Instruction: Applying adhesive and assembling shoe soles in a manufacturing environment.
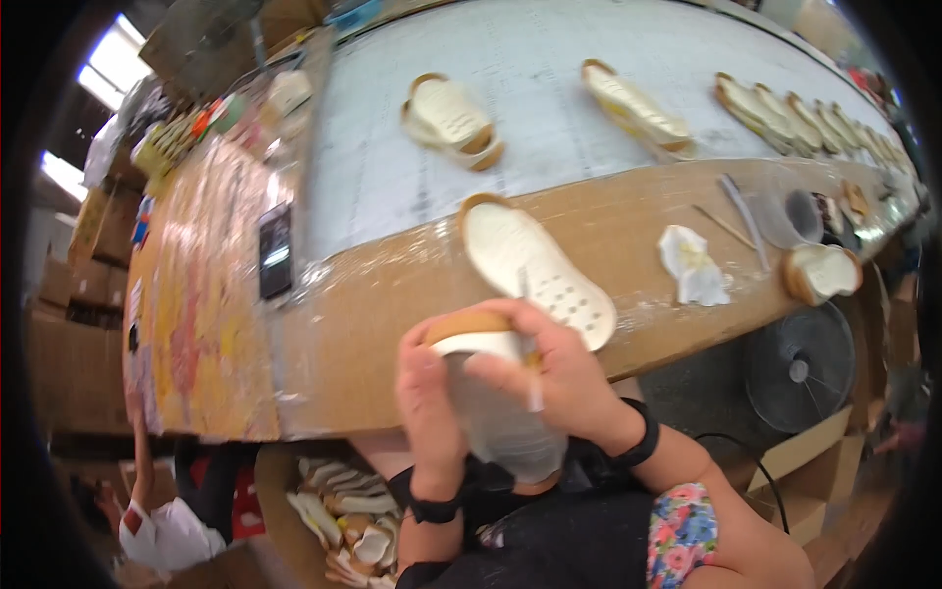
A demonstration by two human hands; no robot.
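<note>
Black clothing on the person's own torso fills the bottom of the view, with a floral sleeve at the right upper arm. From there the right forearm slants up and inward, elbow well out to the side, while the left forearm rises almost upright from the lower edge; each wrist carries a dark band. Both hands meet before the body, near the close edge of the bench, and grasp one shoe piece between them. Its tan end and white band point away from the person, and its pale, translucent-looking body slopes back toward the lap. The left hand cups the left side, palm turned inward, with the thumb near the upper end. The right hand comes round the opposite side, its fingers bent over the far end and its thumb laid across the near face; blur hides the exact contact of the tips. Just beyond the hands, a white perforated sole with a tan heel rim lies slantwise on the bench. A crumpled white tissue is to its right, a dark phone well to its left, and more pale shoes stand in a row at upper right.
</note>
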